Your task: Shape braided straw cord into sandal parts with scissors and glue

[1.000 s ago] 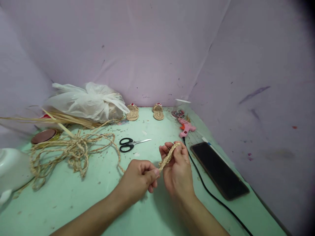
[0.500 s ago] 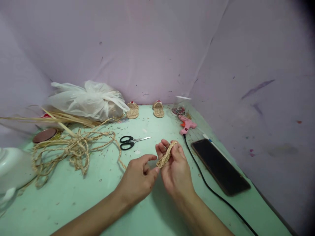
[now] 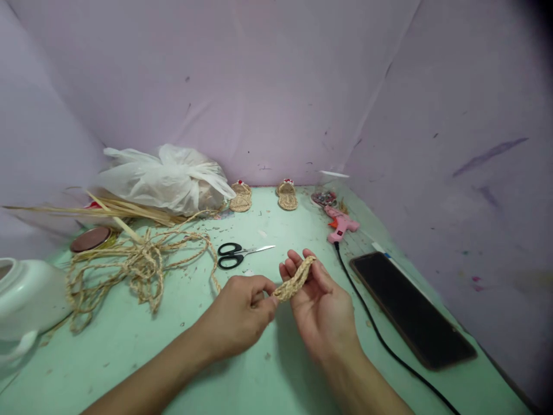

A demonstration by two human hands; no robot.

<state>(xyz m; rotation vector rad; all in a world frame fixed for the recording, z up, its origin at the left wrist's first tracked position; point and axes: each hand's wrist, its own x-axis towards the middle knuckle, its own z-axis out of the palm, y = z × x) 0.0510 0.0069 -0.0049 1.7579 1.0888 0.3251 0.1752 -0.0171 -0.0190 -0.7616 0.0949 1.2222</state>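
Observation:
A flat, folded coil of braided straw cord (image 3: pixel 296 281) is held between both hands above the green table. My left hand (image 3: pixel 244 311) pinches its near left end between thumb and forefinger. My right hand (image 3: pixel 322 302), palm up, grips the far end under its thumb, with the other fingers behind. A long braided cord (image 3: pixel 215 271) runs from behind my left hand to a loose tangle of the same cord (image 3: pixel 144 265) on the left. Black-handled scissors (image 3: pixel 235 253) lie just beyond my left hand, blades pointing right.
Two small straw slippers (image 3: pixel 241 197) with red beads stand by the back wall. A white plastic bag (image 3: pixel 168 178), straw strips (image 3: pixel 138 208) and a white teapot (image 3: pixel 32 294) are at left. At right are a pink glue gun (image 3: pixel 341 223), its black cord and a phone (image 3: pixel 412 308).
My left thumb and forefinger have closed on the near end of the braided coil, which is tilted to show more of its strands. The whole view has shifted slightly.

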